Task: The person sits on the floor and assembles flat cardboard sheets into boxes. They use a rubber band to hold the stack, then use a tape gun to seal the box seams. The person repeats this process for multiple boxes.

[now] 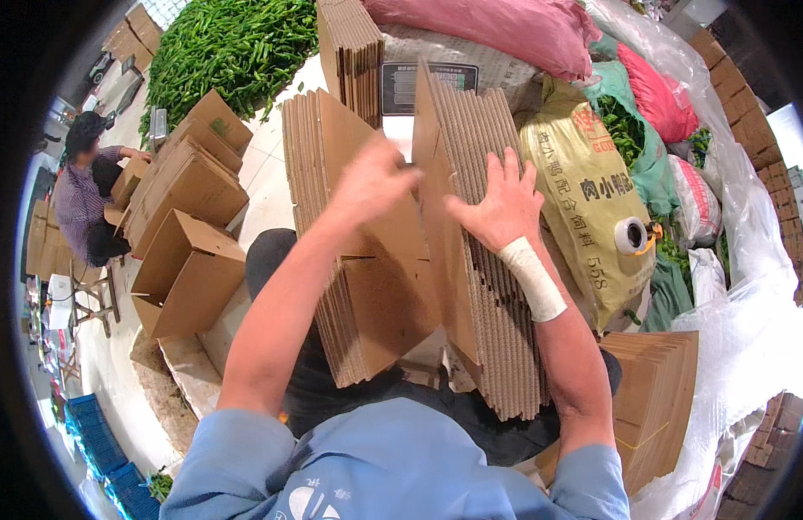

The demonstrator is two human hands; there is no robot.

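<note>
Two upright stacks of folded cardboard cartons stand before me, a left stack [304, 160] and a right stack [504, 329], with a gap between their inner faces. Above the left stack's brown panel is my left hand [373, 179]; motion smears its fingers, so their grip cannot be made out. My right hand [504, 201] lies with spread fingers over the top edges of the right stack. A white wrap [533, 279] circles that wrist. My dark-trousered legs [276, 260] show beside and below the cartons.
A green pepper heap [237, 52] lies far left, near opened cartons [193, 273]. Beyond the stacks are more folded cartons [349, 61] and a scale [427, 84]. A yellow sack [584, 199] with a tape roll [631, 236] lies right. Another person [85, 191] sits at left.
</note>
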